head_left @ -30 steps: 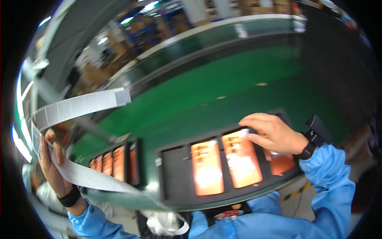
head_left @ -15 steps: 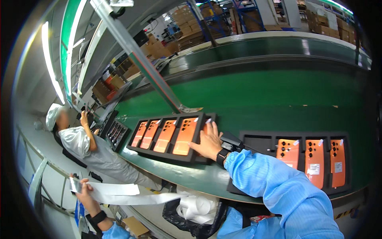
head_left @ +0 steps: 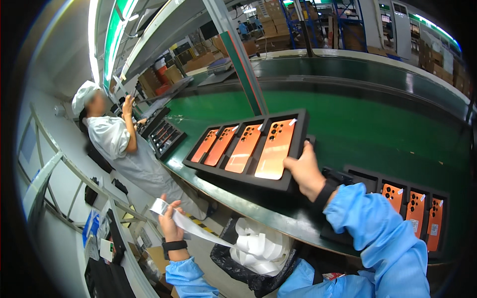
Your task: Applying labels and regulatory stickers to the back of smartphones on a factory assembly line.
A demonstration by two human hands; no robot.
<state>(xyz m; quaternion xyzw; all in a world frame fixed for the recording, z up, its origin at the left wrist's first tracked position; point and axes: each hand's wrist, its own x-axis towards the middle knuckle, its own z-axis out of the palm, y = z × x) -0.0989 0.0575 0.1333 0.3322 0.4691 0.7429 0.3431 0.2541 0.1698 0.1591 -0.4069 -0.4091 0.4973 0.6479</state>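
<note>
My right hand (head_left: 308, 171) is closed on the right end of a black foam tray (head_left: 301, 130), thumb over the rim. Several orange smartphones (head_left: 276, 149) lie in its slots, camera ends away from me. The tray is tilted, and its right end looks raised over a dark thing beneath, mostly hidden. In my left hand (head_left: 170, 221), over the aisle beside the bench, is a white paper label strip (head_left: 198, 230). It trails down to a heap of white strip (head_left: 261, 248) in a black bag (head_left: 229, 263).
Right of me, a second black foam tray (head_left: 365, 175) holds orange phones, some with white labels. A dark device (head_left: 338, 175) sits behind my right wrist. A metal post (head_left: 243, 69) rises from the green bench (head_left: 357, 134). A co-worker in white (head_left: 129, 149) stands at left near another tray (head_left: 166, 138).
My right hand has gripped the foam tray's end and tilted it up. My left hand has moved right and nearer the bench with the strip. The view has shifted left.
</note>
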